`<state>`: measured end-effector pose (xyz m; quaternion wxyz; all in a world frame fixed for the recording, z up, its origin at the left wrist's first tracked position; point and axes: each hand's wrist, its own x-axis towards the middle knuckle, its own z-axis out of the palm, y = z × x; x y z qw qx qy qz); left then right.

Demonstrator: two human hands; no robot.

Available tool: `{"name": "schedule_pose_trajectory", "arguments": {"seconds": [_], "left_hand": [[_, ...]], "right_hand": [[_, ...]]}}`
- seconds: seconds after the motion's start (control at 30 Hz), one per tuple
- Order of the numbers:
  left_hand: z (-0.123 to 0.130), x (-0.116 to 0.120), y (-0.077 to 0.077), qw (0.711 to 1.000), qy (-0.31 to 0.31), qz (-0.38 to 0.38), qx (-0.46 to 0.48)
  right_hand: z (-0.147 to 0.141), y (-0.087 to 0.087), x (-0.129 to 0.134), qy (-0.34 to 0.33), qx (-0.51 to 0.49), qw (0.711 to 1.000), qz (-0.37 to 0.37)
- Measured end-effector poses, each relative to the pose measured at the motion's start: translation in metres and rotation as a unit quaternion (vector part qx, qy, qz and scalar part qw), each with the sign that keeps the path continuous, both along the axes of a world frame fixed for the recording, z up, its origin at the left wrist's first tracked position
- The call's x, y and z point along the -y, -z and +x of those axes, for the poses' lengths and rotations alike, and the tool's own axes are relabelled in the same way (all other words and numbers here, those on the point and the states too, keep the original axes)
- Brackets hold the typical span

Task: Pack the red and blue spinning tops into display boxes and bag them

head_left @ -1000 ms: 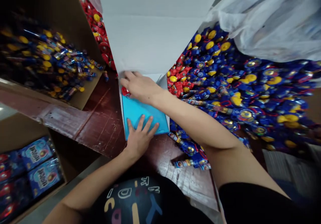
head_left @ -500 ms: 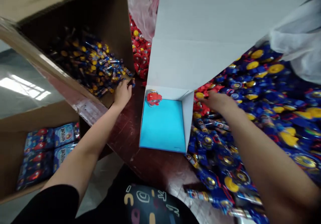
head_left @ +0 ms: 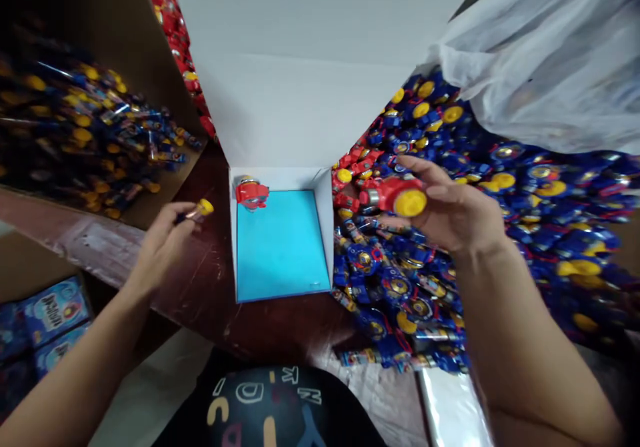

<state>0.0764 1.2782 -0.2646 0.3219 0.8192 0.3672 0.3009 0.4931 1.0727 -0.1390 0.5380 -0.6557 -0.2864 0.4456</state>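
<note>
Right hand [head_left: 465,217] has thumb and fingers closed around a red toy [head_left: 390,193], yellow disc facing up, just right of the white box [head_left: 326,213] and outside it. Left hand [head_left: 163,237] pinches a small yellow-capped tube [head_left: 204,207] at its fingertips, cap end toward the box, also outside. Progress, my read: early. Done: one boxed red toy [head_left: 253,195] sits in the far left corner, with blue floor [head_left: 280,247] showing across most of the box. Left: neither held piece is in, and the big white flap [head_left: 300,100] stands up, box not closed. Can't tell the full count per box. Stock looks ample: heap of blue toys [head_left: 400,287] to the right, smaller red heap [head_left: 360,157] by the box's right wall, cardboard carton [head_left: 170,67] of loose tubes [head_left: 85,120] to the left. Lower left, printed packs [head_left: 57,310], partly cut off by the frame edge.
</note>
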Motion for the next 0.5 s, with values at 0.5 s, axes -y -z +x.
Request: {"name": "schedule_pose_trajectory", "arguments": {"seconds": [0.5], "left_hand": [[0.033, 0.103, -0.055, 0.972, 0.202, -0.096, 0.069]], "right_hand": [[-0.156, 0.039, -0.010, -0.142, 0.394, 0.874, 0.245]]}}
